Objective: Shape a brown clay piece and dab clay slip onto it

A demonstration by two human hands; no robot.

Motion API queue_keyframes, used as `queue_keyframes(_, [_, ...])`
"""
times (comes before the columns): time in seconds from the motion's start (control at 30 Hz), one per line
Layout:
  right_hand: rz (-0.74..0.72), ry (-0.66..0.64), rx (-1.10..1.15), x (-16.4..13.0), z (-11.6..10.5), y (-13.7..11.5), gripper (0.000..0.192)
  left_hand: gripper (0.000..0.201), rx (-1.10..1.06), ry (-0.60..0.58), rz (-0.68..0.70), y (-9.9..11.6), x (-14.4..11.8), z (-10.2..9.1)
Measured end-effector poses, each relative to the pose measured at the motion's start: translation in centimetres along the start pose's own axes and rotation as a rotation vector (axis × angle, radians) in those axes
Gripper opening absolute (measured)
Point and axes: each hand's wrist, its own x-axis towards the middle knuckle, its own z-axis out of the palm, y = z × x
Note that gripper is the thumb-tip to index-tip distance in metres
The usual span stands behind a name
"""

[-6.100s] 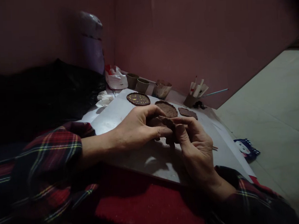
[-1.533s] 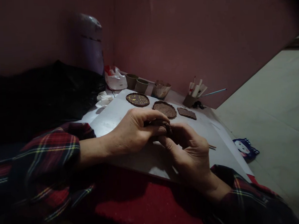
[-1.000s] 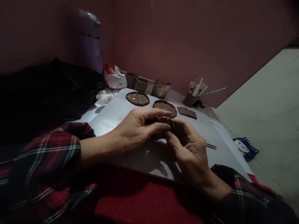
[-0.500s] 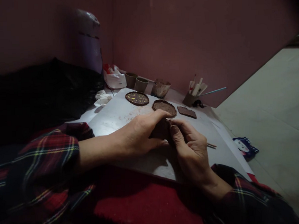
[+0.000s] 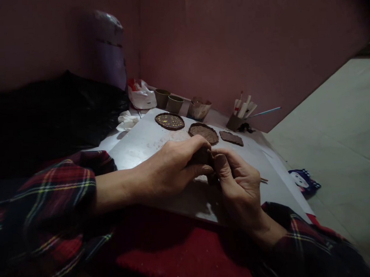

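Note:
Between my two hands is a dark brown piece of clay (image 5: 201, 157), held above the board and partly covered by fingers. My left hand (image 5: 176, 165) is closed round its left side, thumb below and fingers over the top. On its right edge my right hand (image 5: 238, 179) pinches with thumb and fingertips; brown smears mark the thumb. Just beyond the hands lie a round brown clay dish (image 5: 203, 133) with a raised rim and a small flat clay slab (image 5: 231, 138). Farther left is a round clay piece dotted with yellow (image 5: 169, 121).
A pale board (image 5: 136, 144) covers the tabletop. Behind it stand two cardboard-like cylinders (image 5: 175, 104), a clay-smeared cup (image 5: 199, 108) and a holder with sticks and brushes (image 5: 234, 122). At left are crumpled tissue (image 5: 127, 121), a plastic bag (image 5: 142, 95) and black sheeting (image 5: 58, 115).
My left thumb and fingers have closed in further on the clay piece, so less of it shows. My right hand has shifted slightly right and still pinches its edge.

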Motion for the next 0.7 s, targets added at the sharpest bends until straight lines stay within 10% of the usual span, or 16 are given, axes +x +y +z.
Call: queue_keyframes(0.7, [0.044, -0.006, 0.054, -0.36, 0.06, -0.23, 0.026, 0.016, -0.537, 0.078, -0.124, -0.09, 0.5, -0.1])
